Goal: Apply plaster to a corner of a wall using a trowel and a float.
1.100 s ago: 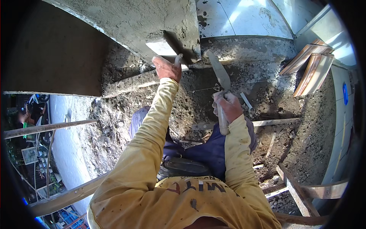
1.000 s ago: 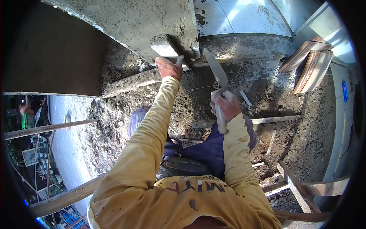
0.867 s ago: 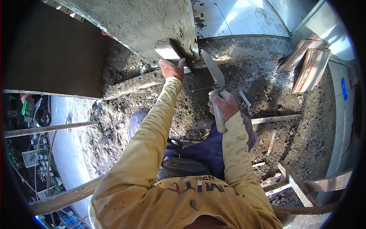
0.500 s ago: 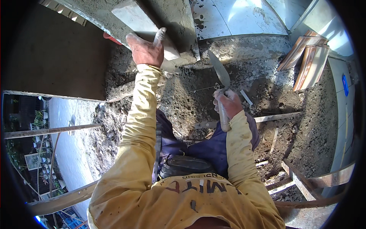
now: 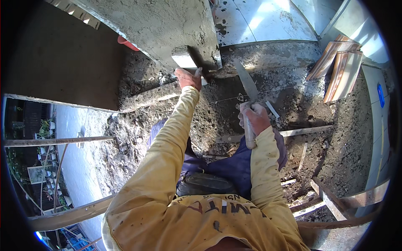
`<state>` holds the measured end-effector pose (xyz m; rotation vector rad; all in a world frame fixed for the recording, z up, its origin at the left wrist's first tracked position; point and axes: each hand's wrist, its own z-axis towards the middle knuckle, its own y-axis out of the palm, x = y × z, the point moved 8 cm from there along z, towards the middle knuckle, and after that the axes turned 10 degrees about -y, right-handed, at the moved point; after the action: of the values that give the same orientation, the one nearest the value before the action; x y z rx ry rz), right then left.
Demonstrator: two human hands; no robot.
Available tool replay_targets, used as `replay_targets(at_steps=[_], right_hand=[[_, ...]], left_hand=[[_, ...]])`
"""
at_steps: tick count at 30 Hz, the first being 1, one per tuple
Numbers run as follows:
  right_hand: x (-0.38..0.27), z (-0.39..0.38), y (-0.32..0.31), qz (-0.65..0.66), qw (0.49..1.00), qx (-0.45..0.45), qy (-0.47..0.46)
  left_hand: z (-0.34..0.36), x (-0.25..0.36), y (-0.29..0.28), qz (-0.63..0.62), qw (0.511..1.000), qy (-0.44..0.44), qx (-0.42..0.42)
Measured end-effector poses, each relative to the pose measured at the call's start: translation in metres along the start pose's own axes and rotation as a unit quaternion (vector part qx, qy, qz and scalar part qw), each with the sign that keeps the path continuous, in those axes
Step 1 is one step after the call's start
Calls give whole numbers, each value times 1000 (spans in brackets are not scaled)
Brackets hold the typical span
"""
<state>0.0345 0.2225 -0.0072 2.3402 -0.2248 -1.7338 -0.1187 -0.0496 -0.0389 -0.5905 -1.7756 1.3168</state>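
At the foot of a plastered concrete column (image 5: 155,25), my left hand (image 5: 189,78) grips a pale rectangular float (image 5: 184,60) pressed against the grey surface, near its lower right corner. My right hand (image 5: 254,117) is closed round the handle of a mortar-coated pointed trowel (image 5: 247,81). It is held low over my right knee, blade angled forward and up toward the rough rubble strip (image 5: 272,58). A thin string (image 5: 223,99) crosses the dirt behind the blade.
Striped boards (image 5: 340,71) lie at right beside white tiles (image 5: 251,19). Timber beams (image 5: 328,196) cross lower right, poles (image 5: 58,142) and a wooden rail (image 5: 71,211) lower left. A dark panel (image 5: 63,62) fills upper left, with a red object (image 5: 127,42) at its edge.
My left hand and the float swung up and left along the column about half a second ago, and are back down and right now. The trowel has shifted slightly right.
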Motion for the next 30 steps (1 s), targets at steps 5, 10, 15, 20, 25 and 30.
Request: replay_targets(at_steps=[5, 10, 15, 20, 25, 30], right_hand=[[-1, 0, -5, -6, 1000, 9, 18], [1, 2, -2, -16, 1000, 1, 21], [-1, 4, 2, -12, 1000, 4, 21], [-1, 0, -4, -19, 999, 20, 36], [-4, -1, -6, -4, 1000, 22, 19], [2, 5, -6, -15, 1000, 6, 23]], left_hand=[[-11, 20, -77, -67, 995, 36, 67], [-26, 55, -197, -128, 964, 143, 186], [-12, 23, -121, -96, 990, 40, 99], [10, -27, -15, -84, 993, -17, 86], [10, -34, -1, -88, 993, -40, 70], [5, -26, -15, -137, 990, -45, 3]])
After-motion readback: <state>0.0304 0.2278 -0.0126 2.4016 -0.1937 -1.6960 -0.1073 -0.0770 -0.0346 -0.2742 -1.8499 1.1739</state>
